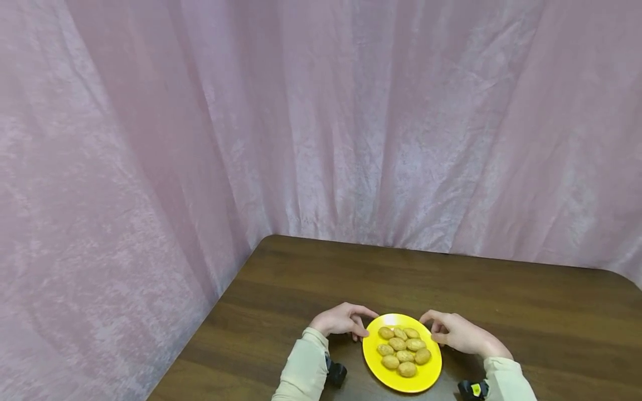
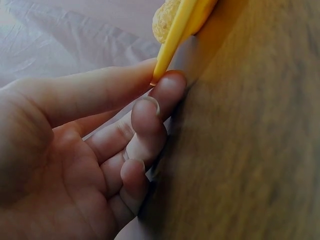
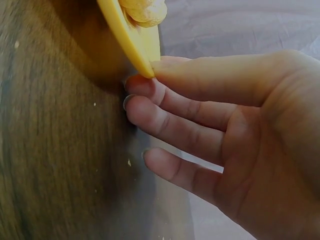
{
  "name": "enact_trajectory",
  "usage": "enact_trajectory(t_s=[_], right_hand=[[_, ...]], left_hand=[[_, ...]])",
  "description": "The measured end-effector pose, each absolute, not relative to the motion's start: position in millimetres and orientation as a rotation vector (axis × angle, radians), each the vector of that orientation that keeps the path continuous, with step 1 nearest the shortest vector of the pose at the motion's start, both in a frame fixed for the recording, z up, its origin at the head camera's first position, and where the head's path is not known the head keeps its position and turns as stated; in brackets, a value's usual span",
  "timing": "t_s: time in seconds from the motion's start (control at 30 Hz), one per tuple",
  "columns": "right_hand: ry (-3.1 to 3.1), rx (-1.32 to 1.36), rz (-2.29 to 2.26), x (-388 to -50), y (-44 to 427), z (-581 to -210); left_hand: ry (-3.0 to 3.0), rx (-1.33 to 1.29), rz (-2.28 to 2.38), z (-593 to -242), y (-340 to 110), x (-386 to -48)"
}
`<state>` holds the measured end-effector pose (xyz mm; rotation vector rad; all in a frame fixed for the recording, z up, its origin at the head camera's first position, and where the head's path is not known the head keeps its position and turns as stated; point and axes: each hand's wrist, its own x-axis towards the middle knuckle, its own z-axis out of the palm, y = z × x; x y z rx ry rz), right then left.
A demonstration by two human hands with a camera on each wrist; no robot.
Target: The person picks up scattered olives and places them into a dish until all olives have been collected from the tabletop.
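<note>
A round yellow plate (image 1: 371,365) lies at the front of the table. Grouped on it are several oval, tan pieces (image 1: 398,344) with a bumpy surface, like walnuts in their shells or small potatoes. At the plate's left rim, my left hand (image 1: 342,321) pinches the edge, thumb above and fingertips below, as the left wrist view shows of the hand (image 2: 95,135). Opposite, my right hand (image 1: 463,334) pinches the right rim the same way; in the right wrist view the hand's (image 3: 215,110) lower fingers are spread beneath. Both hands' fingertips are close to the tabletop.
The dark brown wooden table (image 1: 301,273) has rounded far corners. A pink curtain (image 1: 351,122) hangs along its far and left edges. Small pale crumbs (image 3: 129,162) lie on the wood near my right hand. Black wrist devices (image 1: 336,372) sit below both hands.
</note>
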<state>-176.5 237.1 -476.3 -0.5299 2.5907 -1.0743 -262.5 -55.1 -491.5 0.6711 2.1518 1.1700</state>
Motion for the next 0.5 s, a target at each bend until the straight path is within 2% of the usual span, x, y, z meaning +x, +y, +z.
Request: enact_trajectory(t_s=[0.5], right_hand=[[2.542, -0.531, -1.113, -176.6, 242.6, -477.6]], left_hand=[[2.156, 0.697, 1.169, -492.7, -54.7, -263.0]])
